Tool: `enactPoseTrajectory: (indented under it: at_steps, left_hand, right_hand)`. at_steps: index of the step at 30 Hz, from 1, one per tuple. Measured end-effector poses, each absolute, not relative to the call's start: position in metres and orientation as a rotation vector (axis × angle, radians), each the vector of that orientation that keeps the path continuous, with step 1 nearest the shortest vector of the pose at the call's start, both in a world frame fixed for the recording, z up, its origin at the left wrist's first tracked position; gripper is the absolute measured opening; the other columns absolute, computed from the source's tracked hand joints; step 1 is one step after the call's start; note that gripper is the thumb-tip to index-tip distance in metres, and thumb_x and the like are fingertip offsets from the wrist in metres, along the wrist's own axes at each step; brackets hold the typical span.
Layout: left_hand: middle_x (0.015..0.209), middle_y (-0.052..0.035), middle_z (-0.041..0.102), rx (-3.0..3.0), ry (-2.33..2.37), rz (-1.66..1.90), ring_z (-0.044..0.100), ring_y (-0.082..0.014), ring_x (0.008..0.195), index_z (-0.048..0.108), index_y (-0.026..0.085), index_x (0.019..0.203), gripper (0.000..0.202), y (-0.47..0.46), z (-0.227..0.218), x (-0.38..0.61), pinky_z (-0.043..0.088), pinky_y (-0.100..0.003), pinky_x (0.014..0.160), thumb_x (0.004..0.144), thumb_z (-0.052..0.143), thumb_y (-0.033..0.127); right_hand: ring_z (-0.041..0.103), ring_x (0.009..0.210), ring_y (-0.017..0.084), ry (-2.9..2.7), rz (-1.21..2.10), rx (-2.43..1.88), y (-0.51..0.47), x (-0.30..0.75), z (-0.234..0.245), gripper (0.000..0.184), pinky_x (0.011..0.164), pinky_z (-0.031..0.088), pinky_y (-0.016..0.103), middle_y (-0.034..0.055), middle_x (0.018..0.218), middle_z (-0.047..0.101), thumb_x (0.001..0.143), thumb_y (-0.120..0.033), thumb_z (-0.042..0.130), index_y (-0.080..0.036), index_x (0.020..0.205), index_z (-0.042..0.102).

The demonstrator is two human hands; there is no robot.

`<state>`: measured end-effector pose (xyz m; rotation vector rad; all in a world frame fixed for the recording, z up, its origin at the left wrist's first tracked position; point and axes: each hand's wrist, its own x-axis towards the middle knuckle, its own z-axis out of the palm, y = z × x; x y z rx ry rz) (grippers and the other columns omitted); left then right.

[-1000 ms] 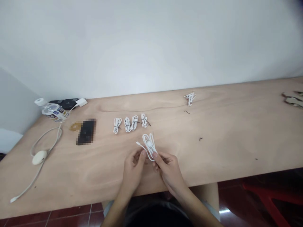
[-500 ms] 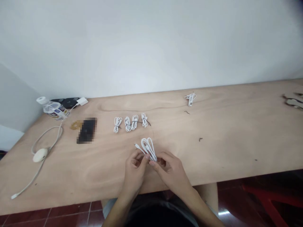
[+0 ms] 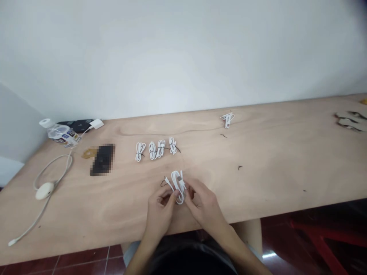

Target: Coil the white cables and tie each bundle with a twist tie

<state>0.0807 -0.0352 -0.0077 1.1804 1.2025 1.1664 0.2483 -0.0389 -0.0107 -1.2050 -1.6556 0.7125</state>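
My hands meet over the wooden table's front half, holding a looped white cable (image 3: 178, 187) between them. My left hand (image 3: 160, 212) pinches the lower loops, and my right hand (image 3: 203, 202) closes on them from the other side. The cable's small plug end sticks out to the left, near a thin black tie (image 3: 163, 183). Farther back lie several small white cable bundles (image 3: 153, 151) in a row, each wrapped with a dark tie. One more white bundle (image 3: 228, 119) sits alone toward the right.
At the left stand a plastic water bottle (image 3: 60, 133), a white adapter (image 3: 96, 124) and a loose white cord (image 3: 45, 190). A pixelated dark object (image 3: 102, 160) lies nearby. Work gloves (image 3: 348, 122) lie at far right. A wall backs the table.
The white cable loops are gathered tighter and sit lower between my hands. A thin black tie now shows beside them. My right hand has moved closer to my left.
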Motion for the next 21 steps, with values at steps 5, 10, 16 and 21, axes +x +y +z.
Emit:
enactPoseTrajectory:
  at_steps: [5, 10, 16, 21]
  left_hand:
    - [0.11, -0.0121, 0.083, 1.119, 1.295, 1.174, 0.077, -0.0278, 0.099, 0.082, 0.017, 0.111, 0.03, -0.037, -0.011, 0.074, 0.061, -0.035, 0.087, 0.091, 0.079, 0.039]
    - [0.112, -0.0117, 0.082, 1.08, 1.399, 1.243, 0.074, -0.0211, 0.079, 0.081, 0.018, 0.116, 0.036, -0.038, -0.015, 0.052, 0.059, -0.03, 0.07, 0.09, 0.079, 0.043]
    - [0.081, -0.0043, 0.077, 0.913, 1.498, 1.363, 0.07, -0.0154, 0.08, 0.08, 0.016, 0.111, 0.035, -0.033, -0.017, 0.009, 0.056, -0.023, 0.079, 0.087, 0.084, 0.041]
    - [0.086, -0.0034, 0.072, 0.538, 1.216, 1.566, 0.065, -0.0116, 0.076, 0.076, 0.014, 0.119, 0.047, -0.022, -0.015, -0.027, 0.057, -0.019, 0.073, 0.077, 0.092, 0.027]
  right_hand:
    - [0.069, 0.097, 0.022, -1.329, 1.044, -1.288, -0.035, 0.26, -0.017, 0.046, 0.087, 0.057, 0.035, 0.0078, 0.115, 0.072, 0.091, -0.017, 0.061, -0.023, 0.136, 0.067]
    - [0.049, 0.067, 0.015, -0.829, 1.249, -1.149, -0.019, 0.286, -0.017, 0.033, 0.061, 0.046, 0.027, 0.0017, 0.082, 0.059, 0.077, -0.015, 0.059, -0.018, 0.106, 0.076]
    - [0.039, 0.064, 0.012, -0.518, 1.343, -0.887, -0.001, 0.343, -0.014, 0.03, 0.057, 0.045, 0.023, -0.0008, 0.08, 0.043, 0.079, -0.017, 0.064, -0.016, 0.106, 0.076]
    - [0.039, 0.063, 0.012, -0.422, 1.236, -0.86, 0.009, 0.398, -0.02, 0.022, 0.054, 0.046, 0.023, -0.0019, 0.078, 0.04, 0.09, -0.027, 0.065, -0.015, 0.106, 0.074]
